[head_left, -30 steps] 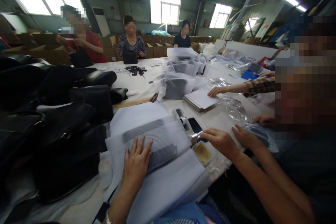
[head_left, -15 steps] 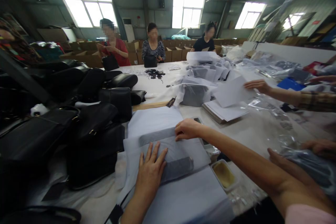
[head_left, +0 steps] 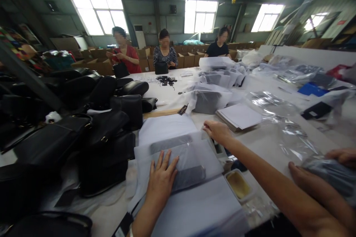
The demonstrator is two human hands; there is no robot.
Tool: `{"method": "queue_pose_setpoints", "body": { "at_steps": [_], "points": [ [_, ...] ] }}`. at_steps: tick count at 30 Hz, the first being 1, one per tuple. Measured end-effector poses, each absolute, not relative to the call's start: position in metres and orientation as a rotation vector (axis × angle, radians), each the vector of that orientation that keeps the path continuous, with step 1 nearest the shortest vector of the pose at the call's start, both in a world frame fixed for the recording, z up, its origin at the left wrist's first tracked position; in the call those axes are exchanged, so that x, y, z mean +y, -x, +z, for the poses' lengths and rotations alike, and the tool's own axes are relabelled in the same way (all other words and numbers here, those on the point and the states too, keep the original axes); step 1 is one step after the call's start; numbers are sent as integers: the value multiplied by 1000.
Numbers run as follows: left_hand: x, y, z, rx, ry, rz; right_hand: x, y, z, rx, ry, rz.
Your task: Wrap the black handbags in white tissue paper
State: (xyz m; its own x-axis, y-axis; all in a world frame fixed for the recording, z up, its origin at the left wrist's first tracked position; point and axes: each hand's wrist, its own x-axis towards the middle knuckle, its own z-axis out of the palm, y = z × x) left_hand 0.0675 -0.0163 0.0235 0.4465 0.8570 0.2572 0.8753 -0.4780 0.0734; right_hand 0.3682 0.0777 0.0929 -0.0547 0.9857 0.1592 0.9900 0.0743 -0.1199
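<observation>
In front of me lies a dark, flat item (head_left: pixel 190 177) covered by translucent white tissue paper (head_left: pixel 207 155). My left hand (head_left: pixel 161 176) rests flat on this paper with fingers spread. Just past the paper's upper right edge is my right hand (head_left: pixel 217 131), its fingers curled and pressed together; whatever they pinch, if anything, is hidden. More white sheets (head_left: pixel 194 211) are spread below the wrapped item, and another white sheet (head_left: pixel 167 127) lies above it. A black tag (head_left: pixel 183 109) lies beyond, by a wooden strip (head_left: pixel 161 113).
Black handbags (head_left: pixel 105 144) pile up on the left. A stack of white boards (head_left: pixel 240 114) and tissue-wrapped bags (head_left: pixel 207 102) stand ahead. At right are a tub of yellowish stuff (head_left: pixel 238 184), clear plastic bags (head_left: pixel 294 137) and a co-worker's hand (head_left: pixel 302 177) on a plastic-wrapped item. Several people work across the table.
My right hand has moved right, off the tissue paper. My left hand stays flat on it. A co-worker's hand and the white sheet it held above the board stack are gone from there.
</observation>
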Motion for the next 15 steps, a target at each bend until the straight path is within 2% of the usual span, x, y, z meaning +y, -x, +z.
{"method": "queue_pose_setpoints", "body": {
  "at_steps": [4,9,12,15],
  "points": [
    [-16,-67,22,-1554,2610,-418,19,-404,66,-1756,2001,71],
    [-16,-66,22,-1547,2627,-430,-33,-411,34,-1315,1997,552],
    [-16,-66,24,-1539,2635,-431,-43,-400,30,-1061,1835,782],
    [-16,-66,26,-1538,2637,-437,-49,-389,35,-919,1708,783]
  ]
}}
